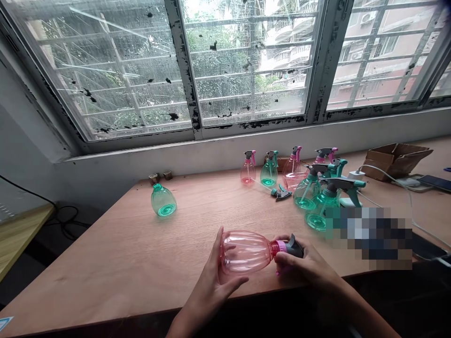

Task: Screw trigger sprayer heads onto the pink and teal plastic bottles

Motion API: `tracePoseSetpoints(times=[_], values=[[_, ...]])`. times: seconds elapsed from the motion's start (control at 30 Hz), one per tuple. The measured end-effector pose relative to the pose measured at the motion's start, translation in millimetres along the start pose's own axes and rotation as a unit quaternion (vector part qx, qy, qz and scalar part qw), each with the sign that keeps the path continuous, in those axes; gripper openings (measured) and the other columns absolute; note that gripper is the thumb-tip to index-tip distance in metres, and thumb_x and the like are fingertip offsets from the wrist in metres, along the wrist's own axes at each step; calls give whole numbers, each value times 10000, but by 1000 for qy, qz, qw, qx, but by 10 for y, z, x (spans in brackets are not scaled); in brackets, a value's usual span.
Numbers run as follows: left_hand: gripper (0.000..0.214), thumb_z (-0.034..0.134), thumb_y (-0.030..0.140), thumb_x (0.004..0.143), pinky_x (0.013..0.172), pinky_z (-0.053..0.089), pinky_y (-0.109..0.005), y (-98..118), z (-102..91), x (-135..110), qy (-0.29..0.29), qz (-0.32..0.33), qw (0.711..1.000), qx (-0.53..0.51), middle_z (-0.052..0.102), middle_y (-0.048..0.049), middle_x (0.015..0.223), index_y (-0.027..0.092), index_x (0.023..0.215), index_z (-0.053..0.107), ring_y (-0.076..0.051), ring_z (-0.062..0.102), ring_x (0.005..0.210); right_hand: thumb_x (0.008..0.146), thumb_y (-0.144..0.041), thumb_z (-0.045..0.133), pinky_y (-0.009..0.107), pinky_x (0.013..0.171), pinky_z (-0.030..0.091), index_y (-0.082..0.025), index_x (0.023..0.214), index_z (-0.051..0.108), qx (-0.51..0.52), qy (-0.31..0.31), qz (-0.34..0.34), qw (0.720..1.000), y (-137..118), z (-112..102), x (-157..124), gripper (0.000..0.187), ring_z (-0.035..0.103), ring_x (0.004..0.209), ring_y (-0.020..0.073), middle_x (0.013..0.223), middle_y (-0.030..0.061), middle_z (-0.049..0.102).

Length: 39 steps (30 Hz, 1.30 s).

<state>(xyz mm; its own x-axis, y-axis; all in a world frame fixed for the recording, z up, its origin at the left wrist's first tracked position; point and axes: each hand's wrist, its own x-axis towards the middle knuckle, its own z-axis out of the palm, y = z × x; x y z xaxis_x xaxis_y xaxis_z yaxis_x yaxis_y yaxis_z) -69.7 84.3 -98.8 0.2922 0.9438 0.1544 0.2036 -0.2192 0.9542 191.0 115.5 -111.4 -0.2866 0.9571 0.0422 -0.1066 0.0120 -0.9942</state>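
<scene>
A pink ribbed spray bottle [246, 251] lies on its side near the front edge of the wooden table [116, 263]. My left hand [214, 277] cups the bottle's base, fingers wrapped round it. My right hand [299, 265] is closed over the grey and pink trigger head [292, 246] at the bottle's neck. A green bottle without a head [163, 201] stands alone at the back left. A loose green and grey trigger head [281, 192] lies on the table further back.
Several pink and green spray bottles [313, 188] stand in a group at the back right. A cardboard box [396, 159], white cables [387, 176] and a phone [437, 182] lie at the far right. A window runs behind the table.
</scene>
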Motion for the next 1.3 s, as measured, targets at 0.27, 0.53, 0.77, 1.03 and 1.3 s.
tracePoseSetpoints(times=[0.27,0.53,0.77,1.03,1.3], values=[[1060,775,293,814,1142,340,-507,-20,-16,-15,-18,-20,999,-38,523,-152,1380,281,1568,30,-319,511,1305,723,-480,819,321,588,566,-165,981,639,-4,1,1,1000,-16,5,-14,445,704,581,218,639,23,737],[1010,745,246,841,1179,303,-510,-29,-6,17,-9,20,1000,3,234,-103,1625,381,1556,44,-308,458,1359,773,-434,800,309,599,555,-159,1025,596,24,-9,-5,1000,8,-8,1,425,690,589,201,640,28,745],[1066,778,310,816,1136,365,-506,-18,2,-3,-23,-12,998,-61,462,-160,1463,292,1566,20,-321,525,1293,763,-452,797,318,591,545,-160,1009,597,12,-12,-5,1000,-16,-1,-8,431,688,580,206,641,30,740],[1002,726,241,858,1167,318,-525,-38,-9,13,-9,26,1000,11,278,-82,1606,421,1548,22,-304,487,1331,771,-451,793,307,606,544,-157,1021,591,18,-11,-4,1000,-1,-15,-2,436,690,599,202,645,35,745],[1069,768,336,823,1139,355,-521,-44,-14,-11,-20,-24,998,-56,443,-162,1477,295,1570,4,-325,513,1302,757,-466,800,313,608,554,-160,1015,600,10,-3,-4,1000,-20,-6,-9,447,691,595,205,647,33,745]])
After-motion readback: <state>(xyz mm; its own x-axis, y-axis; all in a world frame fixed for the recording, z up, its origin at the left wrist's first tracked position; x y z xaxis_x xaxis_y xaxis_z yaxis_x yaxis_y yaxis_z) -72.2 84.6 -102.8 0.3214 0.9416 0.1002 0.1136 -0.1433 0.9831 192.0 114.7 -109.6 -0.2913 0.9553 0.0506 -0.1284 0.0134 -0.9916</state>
